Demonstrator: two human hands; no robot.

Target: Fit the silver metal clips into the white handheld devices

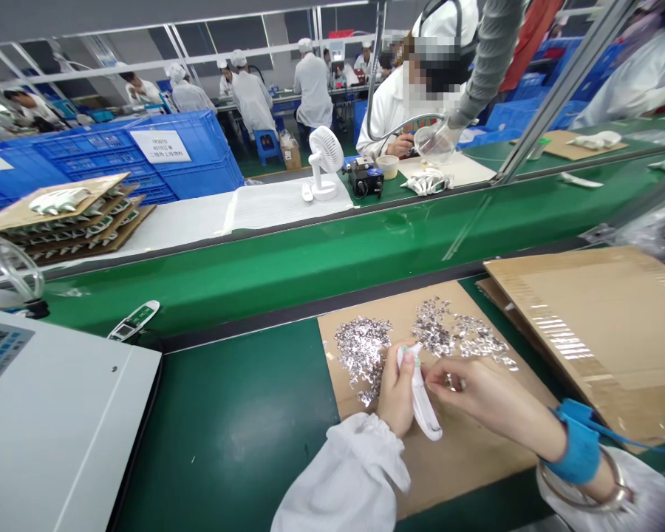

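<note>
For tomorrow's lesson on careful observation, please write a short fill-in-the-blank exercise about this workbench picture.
A blue strap circles the wrist of the ____.
The silver metal scraps lie on a sheet of ____.
The white plastic piece is gripped by the ____.

Answers: right hand; cardboard; left hand.
</note>
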